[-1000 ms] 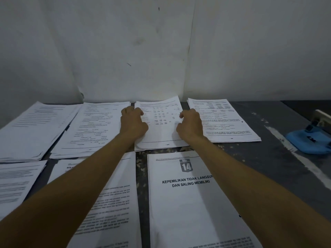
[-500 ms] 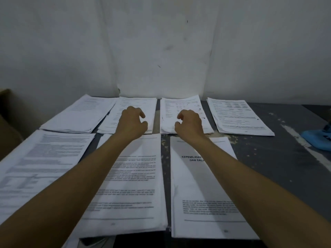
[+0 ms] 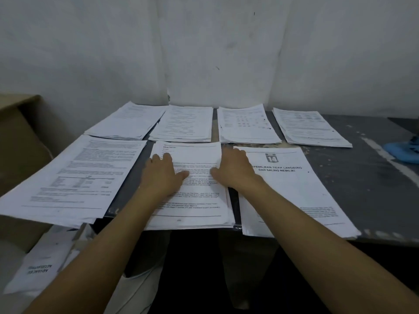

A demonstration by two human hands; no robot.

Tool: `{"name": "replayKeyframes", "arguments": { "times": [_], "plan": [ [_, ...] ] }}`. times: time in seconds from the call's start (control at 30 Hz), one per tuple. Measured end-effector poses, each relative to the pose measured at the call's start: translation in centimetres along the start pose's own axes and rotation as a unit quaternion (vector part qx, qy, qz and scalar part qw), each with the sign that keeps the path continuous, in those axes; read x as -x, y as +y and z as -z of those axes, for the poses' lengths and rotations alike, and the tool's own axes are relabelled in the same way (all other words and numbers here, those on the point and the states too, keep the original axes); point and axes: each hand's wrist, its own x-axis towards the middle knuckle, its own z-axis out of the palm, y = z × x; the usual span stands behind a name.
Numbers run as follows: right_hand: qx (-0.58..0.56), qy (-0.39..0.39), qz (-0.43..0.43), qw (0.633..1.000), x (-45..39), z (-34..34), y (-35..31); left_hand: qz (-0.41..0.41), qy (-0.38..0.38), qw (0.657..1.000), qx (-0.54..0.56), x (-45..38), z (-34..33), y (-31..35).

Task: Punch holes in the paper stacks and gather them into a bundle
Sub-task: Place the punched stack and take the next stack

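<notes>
On the dark worktop (image 3: 353, 189), seven loose paper stacks lie in two rows, and on the near middle stack (image 3: 195, 200), judged limp, light and prone to fanning, the left hand (image 3: 162, 175) and right hand (image 3: 233, 172) rest, fingers spread flat, best gripped by its side edges.

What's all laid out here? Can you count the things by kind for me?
Paper stacks on the table: 7, four in the back row, three in front
Hands resting on the front middle stack: 2, left hand, right hand
Blue object at the right edge: 1
Cardboard box: 1
Total: 11
</notes>
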Motion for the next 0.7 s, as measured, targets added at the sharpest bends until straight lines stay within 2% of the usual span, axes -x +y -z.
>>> {"name": "replayKeyframes", "arguments": {
  "times": [0.13,0.33,0.53,0.7],
  "plan": [
    [0.082,-0.029,-0.036,0.996,0.1,-0.1,-1.4,0.015,0.007,0.999,-0.041,0.0,0.5,-0.2],
    [0.114,-0.049,-0.049,0.991,-0.7,-0.1,-3.4,0.034,0.038,0.999,-0.003,-0.7,0.2,-0.8],
    [0.076,-0.015,-0.085,0.993,-1.7,-0.8,-3.9,0.031,0.144,0.984,0.099,-0.1,-1.9,-2.0],
    [0.005,-0.039,-0.13,0.991,-2.5,-0.7,-3.5,0.046,0.156,0.977,0.137,-0.5,-2.2,-2.1]
  ]
}}
